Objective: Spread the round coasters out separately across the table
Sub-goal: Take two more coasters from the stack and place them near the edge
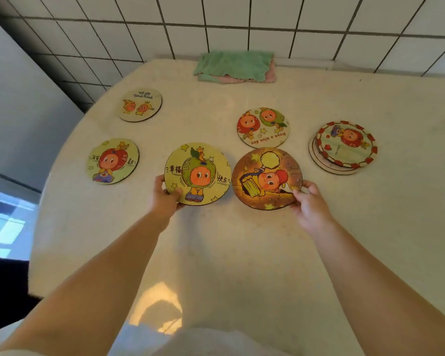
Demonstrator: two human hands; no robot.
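Note:
My left hand (166, 197) grips the near-left edge of a yellow round coaster (199, 170) with a green-hooded cartoon figure. My right hand (307, 201) pinches the near-right edge of a brown-orange coaster (265, 179). The two coasters sit side by side at the table's middle, their rims almost touching. Three more coasters lie singly: one at the far left (140, 105), one at the left (112, 161), one at centre back (263, 127). A small stack of coasters (344, 146) with a red-checked top stands at the right.
A folded green and pink cloth (235, 66) lies at the back edge of the cream table (216, 253). White tiled wall runs behind. The table's left edge drops off beside a grey surface (16, 111).

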